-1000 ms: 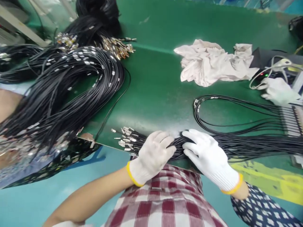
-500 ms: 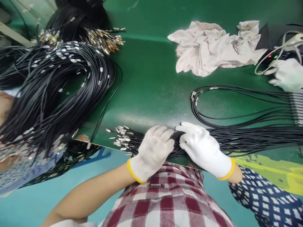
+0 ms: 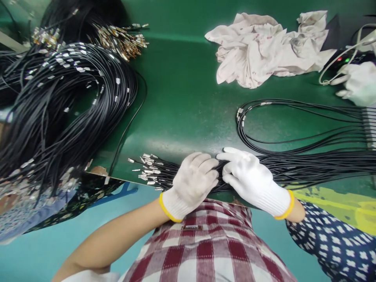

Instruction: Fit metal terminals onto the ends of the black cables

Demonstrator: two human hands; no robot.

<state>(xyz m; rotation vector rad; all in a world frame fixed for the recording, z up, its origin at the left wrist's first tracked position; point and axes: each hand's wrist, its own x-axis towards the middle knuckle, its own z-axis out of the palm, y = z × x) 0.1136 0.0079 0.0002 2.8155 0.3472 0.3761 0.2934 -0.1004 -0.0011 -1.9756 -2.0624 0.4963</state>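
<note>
A bundle of black cables (image 3: 317, 166) lies along the front edge of the table, its silvery metal ends (image 3: 150, 168) spread out at the left. My left hand (image 3: 195, 174), in a white knitted glove with a yellow cuff, is closed over the bundle just right of those ends. Close beside it, my right hand (image 3: 248, 174) in a matching glove grips the same bundle, thumb and fingers curled and the index finger stretched to the left. The cables beneath both palms are hidden.
Looped black cables (image 3: 239, 131) run to a grey slotted block (image 3: 370, 125) at the right. Behind them lie a crumpled cloth (image 3: 261, 51) and a white glove (image 3: 358, 82). A large heap of tagged black cables (image 3: 117, 102) fills the left side.
The whole view has shifted slightly, with table items sitting higher in the picture. Both hands stay on the bundle, almost unmoved.
</note>
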